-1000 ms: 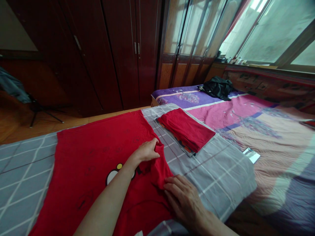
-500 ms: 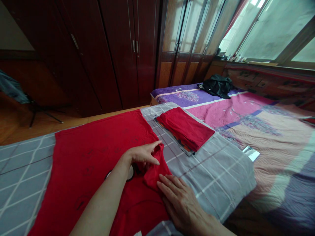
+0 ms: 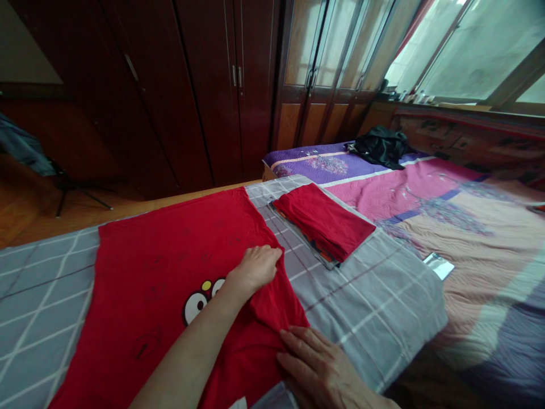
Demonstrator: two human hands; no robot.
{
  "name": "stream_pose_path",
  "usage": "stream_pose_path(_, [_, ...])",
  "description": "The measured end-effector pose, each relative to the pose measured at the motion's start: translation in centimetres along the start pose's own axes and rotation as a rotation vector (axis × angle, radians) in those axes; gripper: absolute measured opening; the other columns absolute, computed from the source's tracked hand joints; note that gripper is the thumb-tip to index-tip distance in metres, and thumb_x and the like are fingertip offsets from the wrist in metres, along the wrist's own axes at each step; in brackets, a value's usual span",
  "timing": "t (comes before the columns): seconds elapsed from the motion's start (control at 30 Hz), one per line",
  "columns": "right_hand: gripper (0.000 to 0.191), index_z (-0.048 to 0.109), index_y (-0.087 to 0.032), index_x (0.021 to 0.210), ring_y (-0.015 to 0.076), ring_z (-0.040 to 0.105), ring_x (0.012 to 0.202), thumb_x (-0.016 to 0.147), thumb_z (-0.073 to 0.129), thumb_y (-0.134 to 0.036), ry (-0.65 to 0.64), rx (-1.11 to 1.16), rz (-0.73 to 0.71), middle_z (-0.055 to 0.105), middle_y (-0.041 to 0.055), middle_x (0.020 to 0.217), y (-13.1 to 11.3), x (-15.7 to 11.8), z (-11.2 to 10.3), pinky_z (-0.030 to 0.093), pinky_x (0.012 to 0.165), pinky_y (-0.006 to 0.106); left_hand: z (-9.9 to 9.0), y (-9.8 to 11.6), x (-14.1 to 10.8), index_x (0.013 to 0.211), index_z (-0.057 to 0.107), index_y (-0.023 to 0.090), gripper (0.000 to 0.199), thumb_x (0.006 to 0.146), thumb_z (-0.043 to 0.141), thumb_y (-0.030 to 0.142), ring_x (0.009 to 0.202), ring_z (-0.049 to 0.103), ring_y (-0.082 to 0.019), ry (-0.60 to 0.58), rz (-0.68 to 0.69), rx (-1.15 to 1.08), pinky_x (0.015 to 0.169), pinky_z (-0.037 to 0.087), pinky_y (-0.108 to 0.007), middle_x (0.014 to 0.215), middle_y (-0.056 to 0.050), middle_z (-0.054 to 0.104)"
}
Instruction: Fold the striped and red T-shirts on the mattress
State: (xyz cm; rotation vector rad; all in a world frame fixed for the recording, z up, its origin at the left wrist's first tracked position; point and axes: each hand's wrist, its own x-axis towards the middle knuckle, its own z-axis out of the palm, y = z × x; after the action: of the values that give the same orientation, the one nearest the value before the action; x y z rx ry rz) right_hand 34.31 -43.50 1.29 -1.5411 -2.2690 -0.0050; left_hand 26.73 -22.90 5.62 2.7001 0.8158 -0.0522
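Note:
A red T-shirt (image 3: pixel 170 244) with a printed pair of cartoon eyes lies spread on a grey checked cloth. My left hand (image 3: pixel 260 266) reaches across it, its fingers closed on the shirt's right edge; the fingertips are partly hidden. Lower down, my right hand (image 3: pixel 317 363) rests on the same edge, fingers stretched out and laid on the fabric. Folds run through the shirt between the two hands, and my left forearm covers part of the print. Beyond my left hand sits a stack of folded clothes (image 3: pixel 323 218), red on top.
The grey checked cloth (image 3: pixel 374 301) covers the surface under the shirt. To the right is a bed with a patchwork quilt (image 3: pixel 460 227), holding a phone-like flat object (image 3: pixel 438 265) and a black garment (image 3: pixel 378 146). Dark red wardrobes (image 3: pixel 213 96) line the back.
My left hand has turned over and closed on the shirt's edge, where its thumb and fingers were apart before. The raised fold there lies flatter, and my right hand is slightly lower.

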Motion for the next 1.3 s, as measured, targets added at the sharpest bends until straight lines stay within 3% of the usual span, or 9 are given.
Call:
stream_pose_path(0.13, [0.025, 0.062, -0.02, 0.109, 0.0209, 0.062, 0.105, 0.088, 0.049, -0.017, 0.064, 0.052, 0.031, 0.066, 0.0102, 0.115, -0.3, 0.1, -0.6, 0.052, 0.089, 0.033, 0.6, 0.0, 0.2, 0.099, 0.06, 0.017, 0.022, 0.087, 0.042, 0.018, 0.096, 0.062, -0.03, 0.027, -0.062, 0.056, 0.08, 0.045, -0.041, 0.101, -0.015, 0.064])
stream_pose_path(0.37, [0.027, 0.063, -0.021, 0.108, 0.02, 0.063, 0.102, 0.085, 0.049, -0.016, 0.027, 0.088, 0.08, 0.067, 0.0085, 0.113, 0.0, 0.1, -1.2, 0.052, 0.089, 0.032, -0.2, -0.8, -0.2, 0.107, 0.055, 0.017, 0.024, 0.084, 0.052, 0.024, 0.1, 0.061, -0.029, 0.022, -0.138, 0.09, 0.083, 0.045, -0.038, 0.108, -0.015, 0.063])
stream_pose_path(0.5, [0.032, 0.06, -0.019, 0.113, 0.0226, 0.059, 0.108, 0.085, 0.046, -0.012, 0.172, 0.007, 0.113, 0.063, 0.0124, 0.119, 2.3, 0.8, -2.0, 0.052, 0.088, 0.037, -2.2, -1.3, -1.0, 0.102, 0.06, 0.019, 0.022, 0.084, 0.053, 0.03, 0.101, 0.061, -0.03, 0.003, -0.13, 0.118, 0.082, 0.045, -0.039, 0.104, -0.013, 0.067])
stream_pose_path(0.6, [0.031, 0.06, -0.018, 0.111, 0.0239, 0.058, 0.106, 0.085, 0.044, -0.01, 0.196, -0.018, 0.103, 0.062, 0.0134, 0.118, 5.1, 2.9, -2.4, 0.052, 0.087, 0.042, -3.0, -0.8, -2.5, 0.09, 0.066, 0.017, 0.021, 0.085, 0.053, 0.033, 0.1, 0.062, -0.034, -0.085, -0.11, 0.16, 0.08, 0.046, -0.041, 0.1, -0.016, 0.068])
stream_pose_path(0.73, [0.028, 0.062, -0.015, 0.106, 0.0235, 0.057, 0.106, 0.086, 0.045, -0.009, 0.1, 0.017, -0.002, 0.062, 0.0148, 0.116, 8.0, 6.9, -2.0, 0.051, 0.087, 0.042, -1.0, 0.2, -5.3, 0.087, 0.067, 0.017, 0.032, 0.084, 0.053, 0.045, 0.095, 0.064, -0.035, -0.183, -0.148, 0.101, 0.076, 0.046, -0.04, 0.095, -0.017, 0.069])
stream_pose_path(0.9, [0.028, 0.062, -0.011, 0.112, 0.0274, 0.048, 0.121, 0.087, 0.05, -0.015, -0.022, -0.029, -0.082, 0.056, 0.0175, 0.126, 8.5, 9.9, 0.4, 0.042, 0.1, 0.047, 2.6, -0.7, -7.5, 0.086, 0.059, 0.02, 0.012, 0.083, 0.052, 0.028, 0.087, 0.064, -0.026, -0.01, -0.274, -0.062, 0.07, 0.044, -0.032, 0.088, -0.009, 0.069])
stream_pose_path(1.03, [0.037, 0.056, -0.009, 0.123, 0.0309, 0.039, 0.129, 0.088, 0.053, -0.022, -0.051, -0.037, -0.048, 0.05, 0.0197, 0.134, 8.5, 9.8, 2.7, 0.039, 0.103, 0.05, 3.2, -0.7, -8.9, 0.092, 0.055, 0.021, 0.011, 0.082, 0.052, 0.021, 0.082, 0.062, -0.022, 0.118, -0.372, -0.15, 0.068, 0.044, -0.03, 0.085, -0.004, 0.066])
stream_pose_path(1.13, [0.046, 0.046, -0.01, 0.134, 0.032, 0.024, 0.137, 0.09, 0.05, -0.025, 0.005, -0.055, -0.07, 0.036, 0.0193, 0.144, 8.8, 9.0, 3.8, 0.033, 0.105, 0.055, 3.7, 1.1, -10.5, 0.099, 0.054, 0.02, 0.014, 0.085, 0.053, 0.023, 0.09, 0.058, -0.021, 0.288, -0.28, -0.051, 0.078, 0.045, -0.032, 0.099, -0.005, 0.062])
stream_pose_path(1.3, [0.05, 0.041, -0.014, 0.138, 0.0309, 0.017, 0.139, 0.091, 0.047, -0.029, 0.005, -0.06, -0.149, 0.026, 0.0167, 0.15, 9.4, 8.5, 4.1, 0.033, 0.105, 0.054, 6.3, 3.9, -12.0, 0.101, 0.056, 0.016, 0.024, 0.088, 0.055, 0.037, 0.108, 0.05, -0.023, 0.447, 0.204, 0.164, 0.097, 0.04, -0.038, 0.112, -0.007, 0.058])
